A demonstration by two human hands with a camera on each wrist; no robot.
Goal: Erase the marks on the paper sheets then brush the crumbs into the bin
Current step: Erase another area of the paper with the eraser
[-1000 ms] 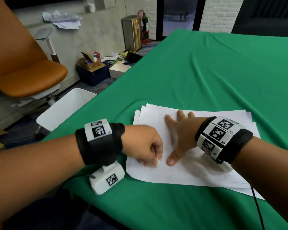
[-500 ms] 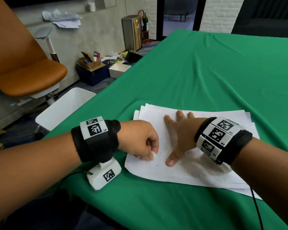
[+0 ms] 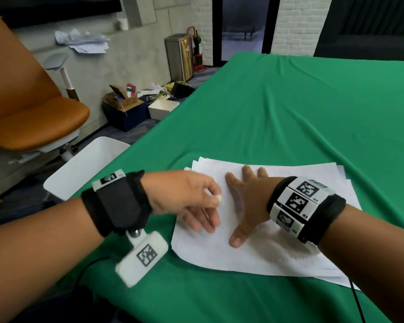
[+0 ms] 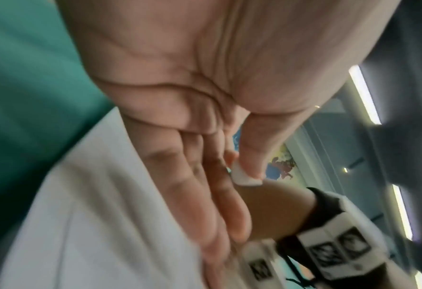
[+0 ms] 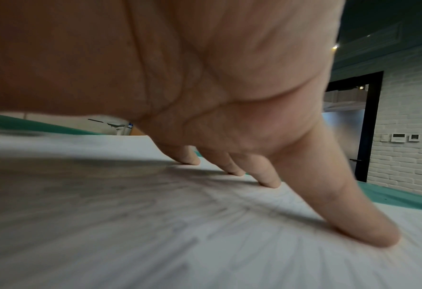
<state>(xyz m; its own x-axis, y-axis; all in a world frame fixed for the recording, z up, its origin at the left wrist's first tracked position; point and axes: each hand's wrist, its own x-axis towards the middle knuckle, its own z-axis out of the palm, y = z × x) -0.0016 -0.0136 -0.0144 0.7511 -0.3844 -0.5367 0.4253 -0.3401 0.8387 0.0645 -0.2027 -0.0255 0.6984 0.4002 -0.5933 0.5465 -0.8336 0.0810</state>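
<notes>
Green cloth covers the worktop [image 3: 289, 108], with an office corner behind it. Paper sheets [image 3: 266, 250] sit in a loose stack near the front edge, corners fanned, the top sheet carrying only a faint speck or two near the left hand; marks otherwise too faint to make out. Eraser [image 3: 218, 197], a small white nub, is pinched between thumb and forefinger of the left hand [image 3: 191, 201], grip closed on it; the left wrist view shows the other fingers [image 4: 204, 205] straight and together, which looks like a sweeping edge for crumbs while the eraser stays parked out of the way. That hand is blurred, so contact with the sheet is unclear. Right hand [image 3: 245, 206] lies flat, grip open, fingers [image 5: 368, 230] spread and pressing the stack, likely to stop the top sheet sliding or buckling under rubbing or sweeping. White bin [image 3: 84, 166] stands on the floor just off the worktop's left edge, beside the paper, so crumbs can probably go straight off that side. Orange chair [image 3: 33, 122] sits beyond it.
</notes>
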